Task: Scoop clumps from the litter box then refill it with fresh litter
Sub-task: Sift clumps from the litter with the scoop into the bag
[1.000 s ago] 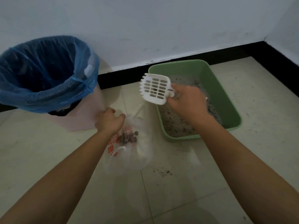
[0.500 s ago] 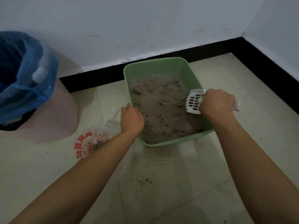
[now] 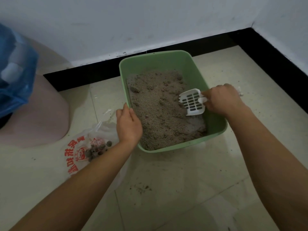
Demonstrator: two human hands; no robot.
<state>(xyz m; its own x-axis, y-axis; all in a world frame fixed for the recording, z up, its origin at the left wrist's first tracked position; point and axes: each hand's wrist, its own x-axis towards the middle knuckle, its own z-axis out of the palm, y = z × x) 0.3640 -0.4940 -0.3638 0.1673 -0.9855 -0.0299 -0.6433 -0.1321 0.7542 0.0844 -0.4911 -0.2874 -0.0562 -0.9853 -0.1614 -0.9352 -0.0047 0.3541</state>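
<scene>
A green litter box [image 3: 215,107] stands on the tiled floor near the wall, filled with grey-brown litter [image 3: 156,107] that holds small clumps. My right hand [image 3: 221,100] grips the handle of a white slotted scoop [image 3: 191,102], whose blade dips into the litter at the box's right side. My left hand [image 3: 128,125] holds the box's left rim, thumb over the edge. A white plastic bag [image 3: 80,147] with red print lies on the floor left of the box, with dark clumps [image 3: 98,150] inside.
A pink bin [image 3: 41,114] lined with a blue bag [image 3: 15,77] stands at the far left. A black skirting board [image 3: 100,69] runs along the white walls, meeting in a corner at the right. Spilled crumbs [image 3: 141,189] lie on the floor in front of the box.
My right hand carried the scoop from above the bag over to the box's right side and lowered it into the litter. My left hand left the bag and took the box's left rim.
</scene>
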